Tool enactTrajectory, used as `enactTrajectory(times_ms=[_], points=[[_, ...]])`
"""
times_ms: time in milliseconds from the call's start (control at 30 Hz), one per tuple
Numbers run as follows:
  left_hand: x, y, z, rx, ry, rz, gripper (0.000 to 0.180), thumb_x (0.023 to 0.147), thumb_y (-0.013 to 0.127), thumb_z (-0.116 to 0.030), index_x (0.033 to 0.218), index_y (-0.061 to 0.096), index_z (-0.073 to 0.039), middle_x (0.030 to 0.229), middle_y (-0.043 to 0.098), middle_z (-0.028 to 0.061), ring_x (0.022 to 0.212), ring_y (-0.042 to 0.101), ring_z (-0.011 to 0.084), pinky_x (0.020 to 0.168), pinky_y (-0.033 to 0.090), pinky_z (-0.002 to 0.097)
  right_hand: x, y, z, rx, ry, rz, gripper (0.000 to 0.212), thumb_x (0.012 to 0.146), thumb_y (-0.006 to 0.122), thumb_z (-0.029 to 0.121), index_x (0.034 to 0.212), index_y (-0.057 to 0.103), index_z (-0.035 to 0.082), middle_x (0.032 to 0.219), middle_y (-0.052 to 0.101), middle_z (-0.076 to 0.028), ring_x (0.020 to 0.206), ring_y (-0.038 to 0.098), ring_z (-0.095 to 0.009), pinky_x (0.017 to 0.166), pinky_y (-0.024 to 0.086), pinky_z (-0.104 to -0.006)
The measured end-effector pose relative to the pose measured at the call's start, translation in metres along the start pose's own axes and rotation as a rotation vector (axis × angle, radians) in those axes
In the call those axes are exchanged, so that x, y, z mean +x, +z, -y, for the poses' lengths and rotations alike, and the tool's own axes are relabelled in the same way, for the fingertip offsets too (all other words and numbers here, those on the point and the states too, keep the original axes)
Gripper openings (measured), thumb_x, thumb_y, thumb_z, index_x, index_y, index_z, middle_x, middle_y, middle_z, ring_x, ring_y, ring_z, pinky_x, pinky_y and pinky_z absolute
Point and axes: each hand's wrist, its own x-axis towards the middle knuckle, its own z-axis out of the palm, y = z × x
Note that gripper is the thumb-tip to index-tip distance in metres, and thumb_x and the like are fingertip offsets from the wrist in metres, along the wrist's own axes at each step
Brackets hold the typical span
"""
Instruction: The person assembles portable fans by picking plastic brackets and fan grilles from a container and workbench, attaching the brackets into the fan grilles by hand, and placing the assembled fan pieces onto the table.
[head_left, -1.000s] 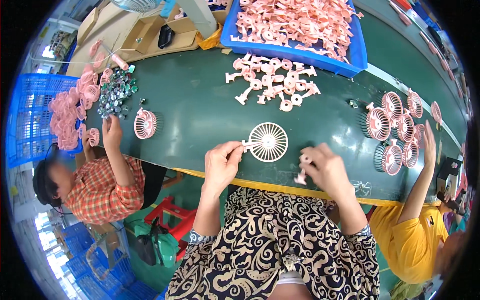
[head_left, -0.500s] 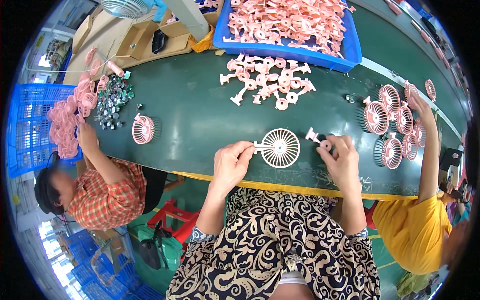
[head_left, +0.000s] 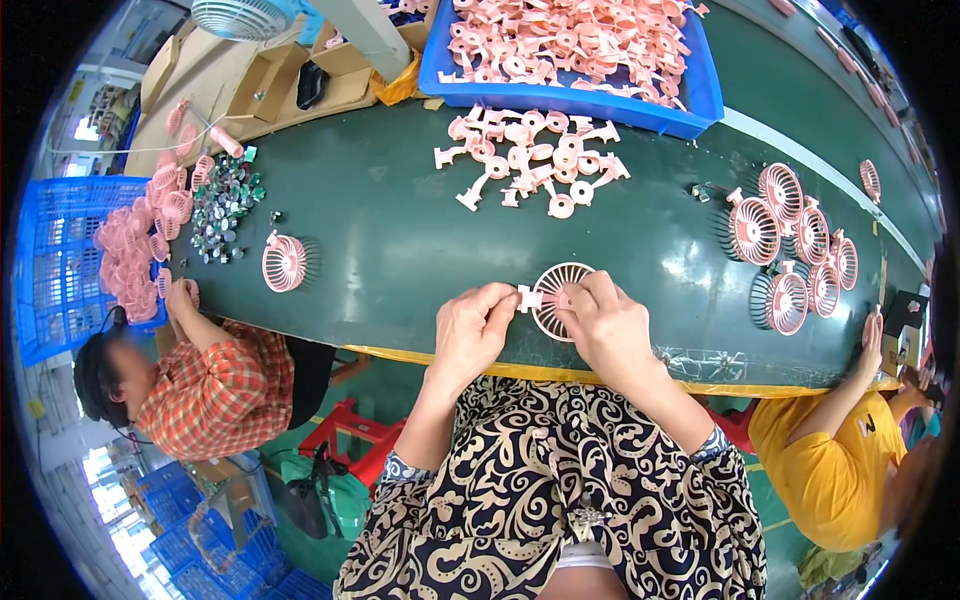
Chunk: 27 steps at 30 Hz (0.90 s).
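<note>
My left hand (head_left: 474,326) pinches the stem side of a pale pink round fan cage (head_left: 552,322) just above the table's near edge. Over the middle of that cage, my right hand (head_left: 612,335) presses a small pink bracket (head_left: 529,297) with closed fingers. The bracket's T-shaped end points at my left fingertips; its round disc is mostly hidden under my right fingers. Farther up the table lies a loose pile of the same pink brackets (head_left: 540,150). A single fan cage (head_left: 284,262) sits off to the left.
A blue tray (head_left: 590,105) heaped with pink brackets stands at the back. Several fan cages (head_left: 787,298) cluster at the right. Small electronic parts (head_left: 222,205) lie left, beside a blue basket (head_left: 75,250) with pink cages. Co-workers in a checked shirt (head_left: 225,390) and yellow shirt (head_left: 815,455) sit either side.
My right hand has moved left, bringing the bracket onto the fan cage. My left hand has stayed nearly in place. The yellow-sleeved co-worker's hand has come back from the cages toward the table edge.
</note>
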Motion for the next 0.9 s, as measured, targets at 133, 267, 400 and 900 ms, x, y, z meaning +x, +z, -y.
enactTrajectory(times_ms=[133,267,400,900], points=[[0.0,0.001,-0.003,0.021,-0.064,0.025,0.018,0.101,0.065,-0.018,0.097,0.072,-0.002,0.073,0.069,0.0104,0.064,0.066,0.0218,0.063,0.051,0.0347,0.005,0.001,0.006,-0.132,0.025,0.1,0.013,0.088,0.076,0.013,0.095,0.069,0.005,0.091,0.057,-0.008,0.074,0.068,-0.025,0.058,0.057,-0.0372],[0.003,0.007,-0.016,0.101,-0.06,-0.023,0.027,0.102,0.066,-0.023,0.114,0.066,0.001,0.069,0.066,0.0105,0.061,0.065,0.0251,0.061,0.051,0.0383,0.008,0.001,0.007,-0.16,0.019,0.174,0.01,0.089,0.074,0.013,0.09,0.067,0.006,0.089,0.056,-0.008,0.078,0.069,-0.024,0.059,0.058,-0.0368],[0.006,0.026,-0.014,0.096,0.027,-0.095,0.048,0.1,0.068,-0.021,0.136,0.049,0.004,0.064,0.061,0.0103,0.058,0.064,0.0277,0.059,0.05,0.0405,0.004,0.0,0.004,-0.159,0.035,0.164,0.011,0.086,0.075,0.012,0.092,0.068,0.006,0.091,0.057,-0.009,0.079,0.069,-0.025,0.06,0.058,-0.0366],[0.024,-0.047,0.022,0.135,0.005,-0.502,0.039,0.094,0.075,-0.019,0.128,0.066,-0.002,0.111,0.07,0.0125,0.112,0.061,0.027,0.1,0.048,0.0397,-0.01,-0.063,-0.025,0.039,0.251,0.006,0.047,0.075,0.091,0.027,0.113,0.074,0.005,0.122,0.069,-0.01,0.097,0.073,-0.032,0.081,0.06,-0.0411]])
